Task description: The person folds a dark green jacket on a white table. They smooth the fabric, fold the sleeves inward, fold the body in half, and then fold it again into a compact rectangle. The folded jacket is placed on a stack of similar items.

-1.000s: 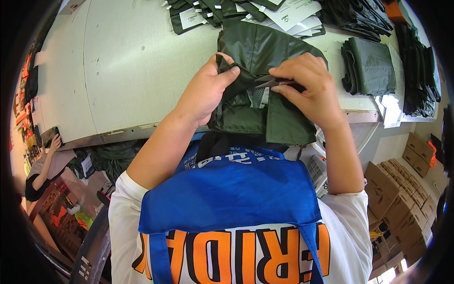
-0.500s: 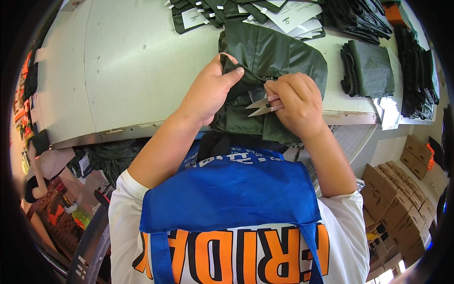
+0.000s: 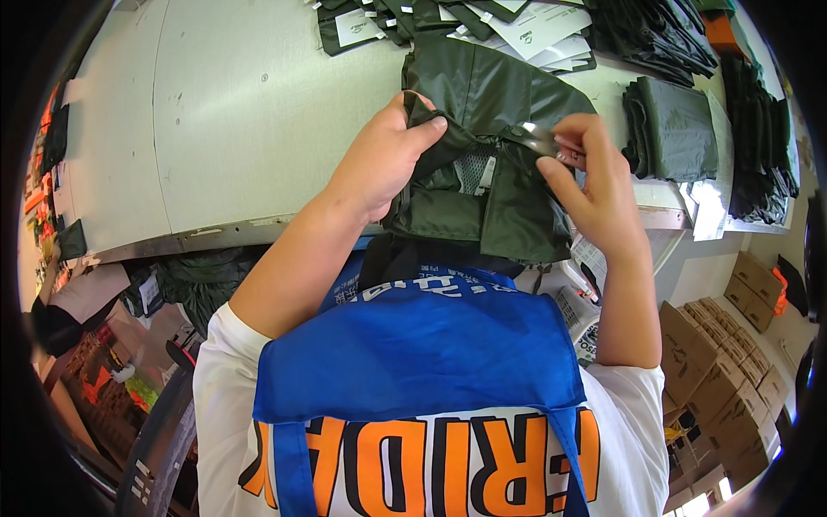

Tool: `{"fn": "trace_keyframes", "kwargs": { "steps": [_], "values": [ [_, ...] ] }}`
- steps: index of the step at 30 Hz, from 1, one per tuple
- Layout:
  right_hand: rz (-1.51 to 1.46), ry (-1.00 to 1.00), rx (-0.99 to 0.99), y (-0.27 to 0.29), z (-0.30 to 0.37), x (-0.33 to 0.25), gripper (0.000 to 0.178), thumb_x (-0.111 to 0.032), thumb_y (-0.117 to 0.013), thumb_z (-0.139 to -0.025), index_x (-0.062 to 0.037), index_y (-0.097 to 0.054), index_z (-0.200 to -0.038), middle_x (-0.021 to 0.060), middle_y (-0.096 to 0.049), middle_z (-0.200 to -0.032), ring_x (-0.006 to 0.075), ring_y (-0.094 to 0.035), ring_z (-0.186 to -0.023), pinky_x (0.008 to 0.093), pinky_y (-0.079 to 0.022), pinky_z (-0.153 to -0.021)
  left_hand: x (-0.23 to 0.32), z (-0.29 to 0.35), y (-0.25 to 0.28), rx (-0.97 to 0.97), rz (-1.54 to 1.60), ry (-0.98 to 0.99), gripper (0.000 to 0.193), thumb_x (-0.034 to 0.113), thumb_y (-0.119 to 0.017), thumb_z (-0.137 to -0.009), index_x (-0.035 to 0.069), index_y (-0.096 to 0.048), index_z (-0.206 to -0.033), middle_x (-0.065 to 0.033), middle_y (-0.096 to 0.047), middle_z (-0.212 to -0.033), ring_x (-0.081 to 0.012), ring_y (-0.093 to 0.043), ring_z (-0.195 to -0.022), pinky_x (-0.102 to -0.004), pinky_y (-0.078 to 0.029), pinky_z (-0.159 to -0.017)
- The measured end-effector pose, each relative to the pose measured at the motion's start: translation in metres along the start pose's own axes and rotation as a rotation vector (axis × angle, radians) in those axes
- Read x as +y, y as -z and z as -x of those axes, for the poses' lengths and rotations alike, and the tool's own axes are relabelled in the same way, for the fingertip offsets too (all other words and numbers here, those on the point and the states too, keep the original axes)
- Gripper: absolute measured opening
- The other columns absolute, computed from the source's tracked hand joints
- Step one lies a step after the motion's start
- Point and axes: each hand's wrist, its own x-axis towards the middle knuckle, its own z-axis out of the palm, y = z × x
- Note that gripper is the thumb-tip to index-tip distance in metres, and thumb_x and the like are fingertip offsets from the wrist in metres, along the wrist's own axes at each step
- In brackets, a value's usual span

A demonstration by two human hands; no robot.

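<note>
A dark green garment (image 3: 508,86) of shiny cloth lies folded at the table's front edge, partly hanging over it. My left hand (image 3: 392,153) pinches a fold of it between thumb and fingers. Inside the opening, grey mesh lining (image 3: 469,165) and a small white label (image 3: 488,172) show. My right hand (image 3: 599,172) is closed round a pair of thread snips (image 3: 541,138), raised over the garment's right part. Their blades point left and are blurred by motion.
Green pouches with white tags (image 3: 357,28) and loose printed cards (image 3: 538,33) lie at the back. Folded dark green garments (image 3: 676,129) are stacked on the right. Cardboard boxes (image 3: 724,362) stand at the lower right. Another person (image 3: 65,297) is at the far left.
My right hand with the snips has moved right and slightly up, away from the opening, uncovering the white label. My left hand keeps its hold on the cloth.
</note>
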Motion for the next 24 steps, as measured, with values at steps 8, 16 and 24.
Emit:
{"fn": "trace_keyframes", "kwargs": {
  "steps": [8, 16, 24],
  "values": [
    [0.724, 0.433, -0.071, -0.003, 0.001, -0.027, 0.018, -0.011, -0.068, -0.064, -0.0115, -0.051, -0.071, 0.0027, -0.047, -0.066, 0.0201, -0.053, -0.063, 0.0332, -0.043, -0.055, 0.001, 0.0, -0.002, 0.023, -0.073, 0.019, 0.014, 0.015, -0.059, -0.092, 0.009, -0.052, -0.102, 0.0013, -0.057, -0.092, -0.0086, -0.051, -0.086, -0.0255, -0.044, -0.077],
    [0.887, 0.42, -0.046, -0.014, 0.001, -0.038, 0.015, -0.01, -0.06, -0.062, -0.0134, -0.046, -0.065, 0.0009, -0.045, -0.064, 0.0165, -0.051, -0.057, 0.0304, -0.042, -0.052, 0.0, 0.002, -0.002, 0.018, -0.133, -0.016, 0.014, 0.015, -0.06, -0.092, 0.009, -0.052, -0.101, 0.0027, -0.054, -0.089, -0.0076, -0.049, -0.084, -0.0244, -0.042, -0.076],
    [0.612, 0.264, -0.104, 0.003, 0.0, -0.039, 0.015, -0.01, -0.068, -0.069, -0.009, -0.053, -0.072, 0.0046, -0.051, -0.067, 0.0255, -0.055, -0.063, 0.0367, -0.043, -0.057, 0.0, 0.004, 0.0, 0.009, -0.117, -0.02, 0.014, 0.015, -0.06, -0.092, 0.009, -0.052, -0.101, 0.0023, -0.054, -0.09, -0.0076, -0.049, -0.085, -0.0243, -0.041, -0.077]
  ]
}}
